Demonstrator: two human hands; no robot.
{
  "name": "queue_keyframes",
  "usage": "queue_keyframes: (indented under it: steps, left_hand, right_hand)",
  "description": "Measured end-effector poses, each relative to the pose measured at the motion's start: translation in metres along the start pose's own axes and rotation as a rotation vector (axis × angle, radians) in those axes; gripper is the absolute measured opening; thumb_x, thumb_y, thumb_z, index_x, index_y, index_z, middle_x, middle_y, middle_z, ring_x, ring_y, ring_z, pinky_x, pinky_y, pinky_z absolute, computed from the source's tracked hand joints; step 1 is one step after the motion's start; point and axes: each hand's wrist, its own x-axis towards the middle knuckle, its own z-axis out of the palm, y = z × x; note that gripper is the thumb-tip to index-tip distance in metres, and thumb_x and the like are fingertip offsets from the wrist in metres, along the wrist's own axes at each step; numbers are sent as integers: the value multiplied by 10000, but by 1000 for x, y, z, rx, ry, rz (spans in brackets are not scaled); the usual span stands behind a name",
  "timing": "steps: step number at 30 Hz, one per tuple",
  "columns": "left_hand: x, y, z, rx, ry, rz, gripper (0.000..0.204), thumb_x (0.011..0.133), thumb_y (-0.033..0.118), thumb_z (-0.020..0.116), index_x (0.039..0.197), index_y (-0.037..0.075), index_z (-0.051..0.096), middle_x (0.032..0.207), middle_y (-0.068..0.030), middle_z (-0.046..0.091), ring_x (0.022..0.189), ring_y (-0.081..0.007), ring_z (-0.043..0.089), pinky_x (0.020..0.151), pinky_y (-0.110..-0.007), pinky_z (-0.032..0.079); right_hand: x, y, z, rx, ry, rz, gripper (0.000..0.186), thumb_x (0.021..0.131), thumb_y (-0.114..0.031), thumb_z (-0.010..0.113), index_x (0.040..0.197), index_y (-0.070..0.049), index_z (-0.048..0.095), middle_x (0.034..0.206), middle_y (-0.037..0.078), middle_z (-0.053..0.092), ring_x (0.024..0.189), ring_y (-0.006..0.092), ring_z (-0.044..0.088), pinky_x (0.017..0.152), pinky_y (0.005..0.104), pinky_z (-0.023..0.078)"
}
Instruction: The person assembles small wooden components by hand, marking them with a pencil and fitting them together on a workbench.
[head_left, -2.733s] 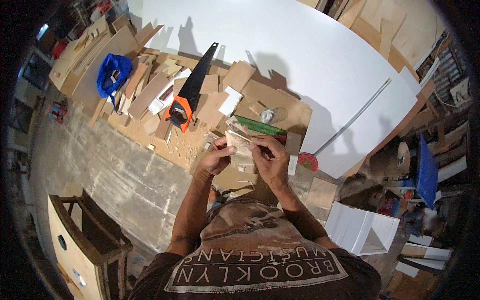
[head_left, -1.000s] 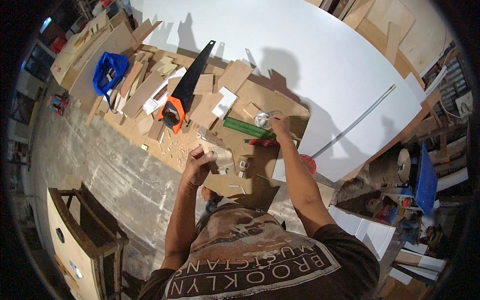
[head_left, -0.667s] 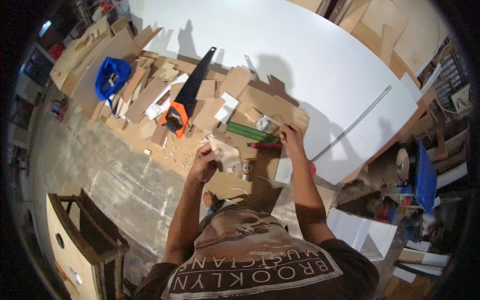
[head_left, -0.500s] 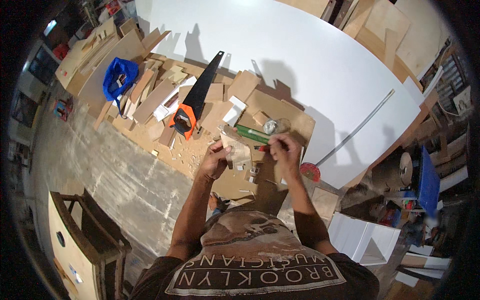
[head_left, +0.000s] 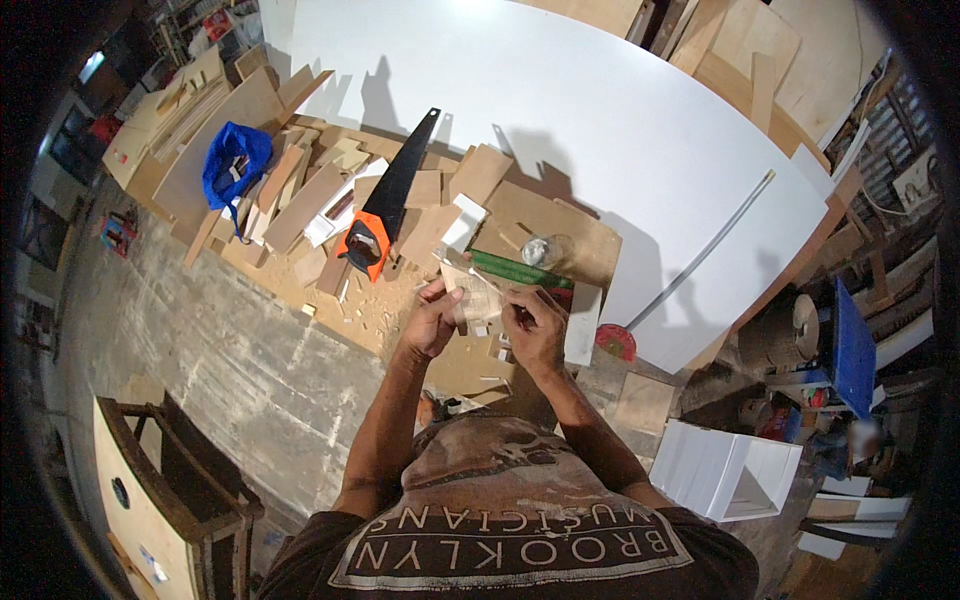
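Note:
My left hand [head_left: 430, 320] is closed around the edge of a small, flat, pale wooden piece [head_left: 470, 303]. Close by on the right, my right hand [head_left: 535, 328] has its fingers pinched on a thin pale stick [head_left: 488, 280], which lies over the top of that piece. Just beyond the hands is a long green object [head_left: 515, 268]. A clear jar [head_left: 537, 250] with something whitish in it stands behind the green object. Further left, a handsaw [head_left: 385, 215] with a black blade and orange handle rests on wood scraps.
Wood offcuts [head_left: 305, 205] and a blue bag [head_left: 236, 165] lie to the left. A large white panel [head_left: 640, 130] leans across the far side, with a long metal strip [head_left: 705, 248] on it and a red rounded object [head_left: 615, 342] near its lower end. A white cabinet [head_left: 715, 470] stands at right.
My right hand has moved left and nearer to me, bringing the thin stick over the wooden piece. My left hand has barely moved.

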Motion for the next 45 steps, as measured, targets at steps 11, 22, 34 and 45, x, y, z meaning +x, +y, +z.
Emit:
queue_keyframes:
  steps: [11,22,34,45]
  left_hand:
    - [-4,2,1,-85,24,62,511,967,61,568,1462,18,448,1338,-125,602,1208,-254,611,1032,-435,506]
    - [-4,4,3,-162,-22,44,545,944,71,585,1465,13,437,1394,-85,566,1232,-256,593,1057,-446,483]
    - [-12,-1,-17,-53,130,87,503,923,168,644,1377,2,505,1305,-138,616,1210,-292,607,1057,-479,476]
    - [-40,0,-8,26,247,124,537,904,194,687,1383,14,523,1315,-105,628,1194,-259,618,1032,-448,489]
  right_hand:
    - [-5,15,-22,90,62,133,146,817,50,698,951,0,673,943,131,708,843,217,699,719,298,540]
    - [-10,24,-23,134,-21,104,161,793,42,712,944,-7,684,959,122,701,887,231,691,791,331,536]
    - [43,182,-41,-252,87,162,116,843,-133,694,880,-23,703,866,163,716,783,340,694,722,409,539]
    - [71,272,10,-516,-42,281,149,809,-152,640,804,-21,711,815,212,680,796,412,672,706,472,531]
